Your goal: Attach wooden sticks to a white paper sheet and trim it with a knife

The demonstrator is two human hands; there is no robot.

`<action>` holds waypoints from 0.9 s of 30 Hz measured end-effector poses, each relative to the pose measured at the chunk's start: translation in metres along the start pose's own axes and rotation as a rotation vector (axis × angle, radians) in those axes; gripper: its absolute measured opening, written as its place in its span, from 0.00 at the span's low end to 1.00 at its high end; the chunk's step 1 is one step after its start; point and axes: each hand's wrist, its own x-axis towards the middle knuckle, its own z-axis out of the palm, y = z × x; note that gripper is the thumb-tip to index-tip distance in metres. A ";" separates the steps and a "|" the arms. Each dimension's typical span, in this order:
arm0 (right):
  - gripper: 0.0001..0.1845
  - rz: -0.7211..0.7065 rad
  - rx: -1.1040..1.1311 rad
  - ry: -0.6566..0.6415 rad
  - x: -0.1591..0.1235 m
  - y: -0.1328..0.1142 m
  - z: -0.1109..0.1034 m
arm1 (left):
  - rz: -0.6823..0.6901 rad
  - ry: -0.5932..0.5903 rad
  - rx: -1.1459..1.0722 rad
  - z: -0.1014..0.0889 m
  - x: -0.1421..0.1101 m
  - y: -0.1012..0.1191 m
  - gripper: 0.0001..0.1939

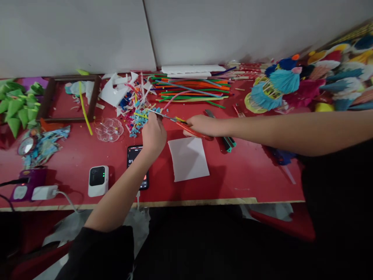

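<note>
At the far left of the red tabletop (253,179), green cone-shaped pieces (18,111) are lying heaped, and a purple adapter (37,177) is sitting near the front edge. A brown frame (94,101) is lying further back, a yellow strip (84,111) crossing it. A white device (98,181) and a clear flower-shaped tray (113,126) are resting next, followed by a pile of colourful clippings (135,122) and a phone (133,152) partly hidden by the left forearm.

The left hand (154,134) is hovering just beside the clippings, its fingers bunching at the scissor blades; whether they are gripping anything cannot be told. The orange-handled scissors (194,131) are pointing leftward over the tabletop, between coloured stems (189,91) behind and a white square (189,160) in front. The right hand's (204,124) fingers are grasping their handles. A green-and-black tool (229,146) is lying under the right forearm, while bird-like figures (285,81) are crowding the right.
</note>
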 end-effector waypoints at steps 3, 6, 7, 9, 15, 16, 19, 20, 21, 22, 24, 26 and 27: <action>0.09 -0.051 -0.138 0.120 -0.004 0.005 -0.002 | 0.059 0.060 -0.064 -0.004 -0.006 0.005 0.06; 0.14 -0.091 -0.259 0.198 -0.004 0.010 0.001 | 0.095 0.093 -0.102 -0.007 -0.012 0.011 0.07; 0.15 -0.094 -0.293 0.217 -0.004 0.011 0.001 | 0.099 0.100 -0.106 -0.008 -0.013 0.013 0.07; 0.18 -0.090 -0.351 0.244 -0.002 0.011 0.001 | 0.094 0.102 -0.103 -0.009 -0.013 0.015 0.08; 0.13 -0.036 -0.415 0.178 0.008 0.001 -0.003 | 0.019 0.023 -0.021 -0.007 -0.006 0.013 0.11; 0.12 -0.031 -0.410 0.152 0.011 0.000 -0.003 | -0.001 0.006 0.007 -0.007 -0.005 0.011 0.11; 0.13 -0.015 -0.378 0.069 0.023 -0.004 0.002 | -0.072 -0.053 0.115 -0.007 -0.001 0.006 0.11; 0.16 -0.008 -0.363 0.046 0.027 -0.006 0.004 | -0.094 -0.072 0.154 -0.007 0.000 0.004 0.12; 0.18 -0.003 -0.346 0.023 0.031 -0.007 0.005 | -0.113 -0.089 0.192 -0.008 0.001 0.003 0.12; 0.21 0.002 -0.328 0.005 0.034 -0.009 0.006 | -0.129 -0.102 0.227 -0.009 0.002 0.003 0.12; 0.22 0.009 -0.291 -0.017 0.040 -0.014 0.005 | -0.150 -0.120 0.284 -0.012 0.004 0.003 0.13; 0.16 0.017 -0.266 -0.024 0.044 -0.019 0.001 | -0.160 -0.129 0.323 -0.015 0.008 0.005 0.13; 0.13 0.029 -0.230 0.003 0.045 -0.021 -0.001 | -0.163 -0.130 0.336 -0.017 0.010 0.005 0.13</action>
